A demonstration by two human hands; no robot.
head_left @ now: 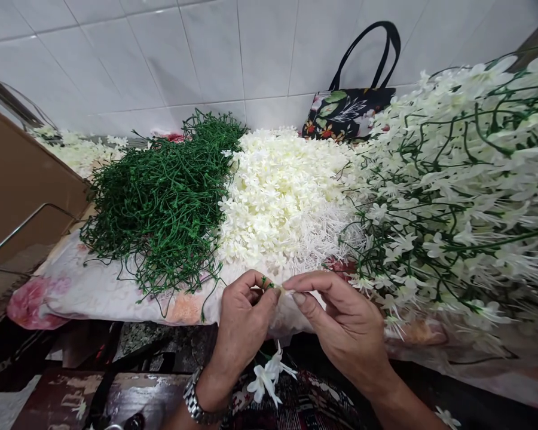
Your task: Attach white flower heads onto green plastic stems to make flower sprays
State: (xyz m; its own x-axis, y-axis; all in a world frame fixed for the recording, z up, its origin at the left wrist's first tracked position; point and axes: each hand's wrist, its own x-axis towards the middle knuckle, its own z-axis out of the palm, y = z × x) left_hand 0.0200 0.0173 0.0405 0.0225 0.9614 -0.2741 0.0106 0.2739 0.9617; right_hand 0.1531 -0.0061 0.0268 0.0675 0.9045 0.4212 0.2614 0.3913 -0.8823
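My left hand is closed in a pinch around a green plastic flower stem. Below that hand hang white artificial flowers, seemingly on the same stem. Thumb and forefinger of my right hand pinch a small whitish piece at the stem's tip; its exact shape is hard to make out. Just beyond my hands lie a heap of loose cream blossoms and a patch of thin white stamens. A tangled pile of green stems is to the left.
A large mass of assembled white flowers fills the right side. A black floral bag leans on the tiled wall. At left stands a brown cardboard panel. Floral cloth covers the work surface.
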